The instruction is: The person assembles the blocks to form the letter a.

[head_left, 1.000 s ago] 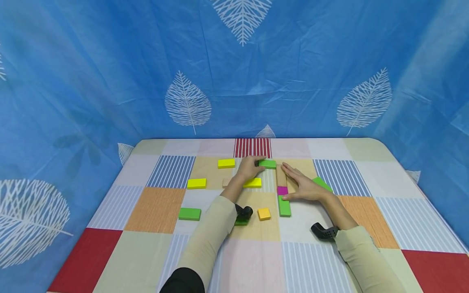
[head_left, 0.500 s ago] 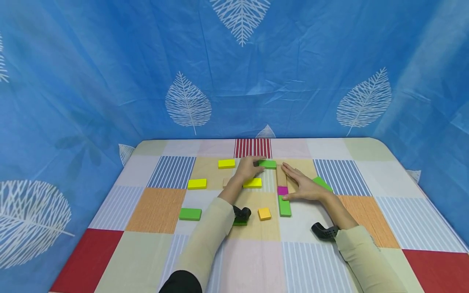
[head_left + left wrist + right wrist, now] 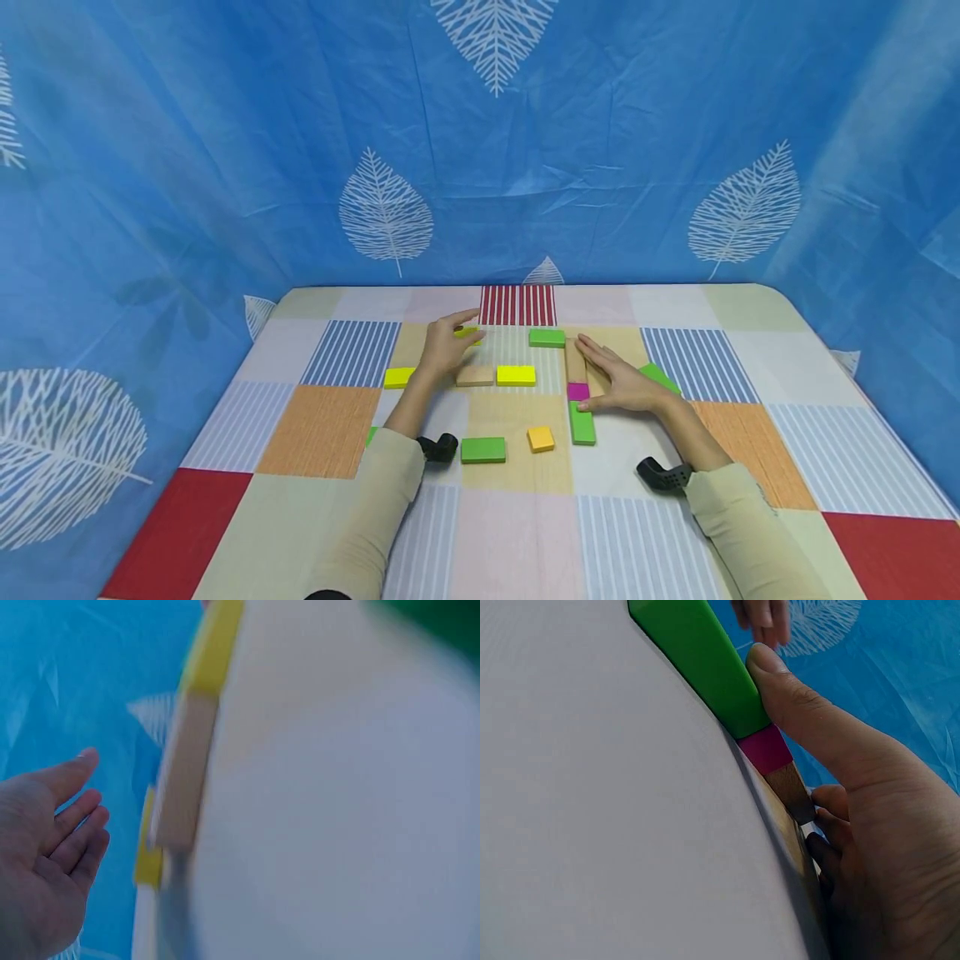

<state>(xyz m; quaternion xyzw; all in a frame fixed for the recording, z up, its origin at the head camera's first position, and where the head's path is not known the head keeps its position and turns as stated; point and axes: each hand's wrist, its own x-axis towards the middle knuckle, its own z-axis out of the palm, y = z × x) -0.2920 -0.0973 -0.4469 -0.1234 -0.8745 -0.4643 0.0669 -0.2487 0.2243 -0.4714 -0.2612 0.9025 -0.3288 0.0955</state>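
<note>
My left hand (image 3: 442, 346) hovers around a yellow block (image 3: 470, 335) at the back left in the head view, thumb and fingers spread. In the left wrist view that hand's fingers are loosely bent with nothing between them. A column of blocks lies end to end: wooden block (image 3: 575, 362), magenta block (image 3: 578, 392), green block (image 3: 582, 427). Beside this column rests my right hand (image 3: 626, 385), its thumb against the green block (image 3: 705, 667) and the fingers by the wooden block (image 3: 789, 793). Another green block (image 3: 547, 337) lies flat near the column's far end.
A wooden block (image 3: 475, 376) and a yellow block (image 3: 516, 376) lie mid-table. Nearer are a green block (image 3: 483, 450) and an orange block (image 3: 540, 439). My left arm partly covers a yellow block (image 3: 397, 378); another green block (image 3: 660, 377) shows behind my right hand.
My left hand has left the green block by the column's far end and moved left to the yellow block. That green block stays put. My right hand has not moved.
</note>
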